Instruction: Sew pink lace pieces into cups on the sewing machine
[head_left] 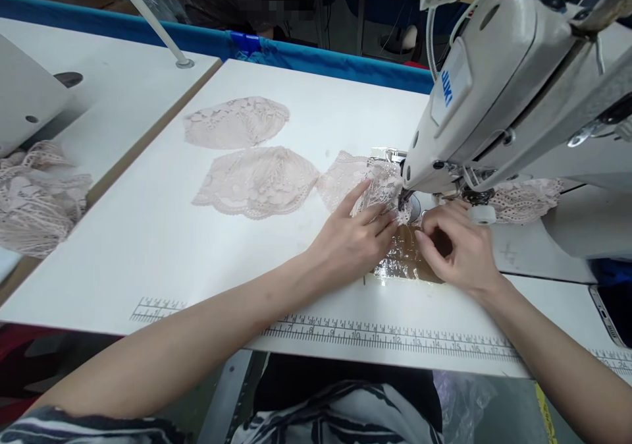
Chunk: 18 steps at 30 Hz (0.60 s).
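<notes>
My left hand lies with its fingers spread on a pale pink lace piece, pressing it on the table beside the needle area of the sewing machine. Just right of the presser foot, my right hand is curled with thumb and forefinger close together; whatever they may pinch is too small to make out. Two lace cup pieces, one nearer and one farther, lie flat on the left. The nearer one touches the lace at the machine at its tip.
More lace sits behind the needle, under the machine arm. A lace heap lies on the neighbouring table at left. A printed ruler runs along the front edge. A phone rests at right. Blue cloth borders the back.
</notes>
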Each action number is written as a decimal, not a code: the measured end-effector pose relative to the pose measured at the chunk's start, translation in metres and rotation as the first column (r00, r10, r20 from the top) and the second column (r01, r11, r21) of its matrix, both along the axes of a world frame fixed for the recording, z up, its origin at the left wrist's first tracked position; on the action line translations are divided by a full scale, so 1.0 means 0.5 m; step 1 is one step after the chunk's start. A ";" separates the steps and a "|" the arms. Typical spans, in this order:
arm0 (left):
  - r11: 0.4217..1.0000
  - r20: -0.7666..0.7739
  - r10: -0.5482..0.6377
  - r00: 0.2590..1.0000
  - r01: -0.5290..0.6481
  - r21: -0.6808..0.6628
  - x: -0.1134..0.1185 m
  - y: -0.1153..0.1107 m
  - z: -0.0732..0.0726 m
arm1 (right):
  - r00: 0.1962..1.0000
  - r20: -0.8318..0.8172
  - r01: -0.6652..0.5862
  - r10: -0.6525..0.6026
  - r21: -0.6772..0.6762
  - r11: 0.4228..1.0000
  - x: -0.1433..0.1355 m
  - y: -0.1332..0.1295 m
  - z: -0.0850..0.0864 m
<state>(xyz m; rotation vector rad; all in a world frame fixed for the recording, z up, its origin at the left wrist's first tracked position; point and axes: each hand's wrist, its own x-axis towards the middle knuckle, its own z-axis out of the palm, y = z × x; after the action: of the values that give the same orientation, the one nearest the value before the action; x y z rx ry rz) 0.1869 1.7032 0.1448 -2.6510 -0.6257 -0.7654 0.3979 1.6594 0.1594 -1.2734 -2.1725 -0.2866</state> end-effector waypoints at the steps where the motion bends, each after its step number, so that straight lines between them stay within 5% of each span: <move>1: 1.000 0.007 -0.005 1.000 0.004 0.012 0.000 0.001 0.000 | 0.999 0.035 0.017 -0.018 0.024 1.000 0.001 -0.001 -0.001; 6: 0.998 0.026 -0.020 0.999 0.019 0.056 -0.001 0.002 0.002 | 0.954 0.296 0.017 -0.041 0.083 0.996 0.002 -0.006 -0.003; 18: 0.998 -0.011 0.012 1.000 -0.011 0.066 -0.001 -0.006 0.013 | 0.931 0.365 -0.022 -0.017 0.102 0.995 -0.002 -0.018 0.001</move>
<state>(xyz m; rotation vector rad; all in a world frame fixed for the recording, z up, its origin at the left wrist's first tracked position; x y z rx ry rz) 0.1865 1.7002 0.1515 -2.5882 -0.6015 -0.7536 0.3971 1.6506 0.1601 -1.2345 -2.4288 -0.6751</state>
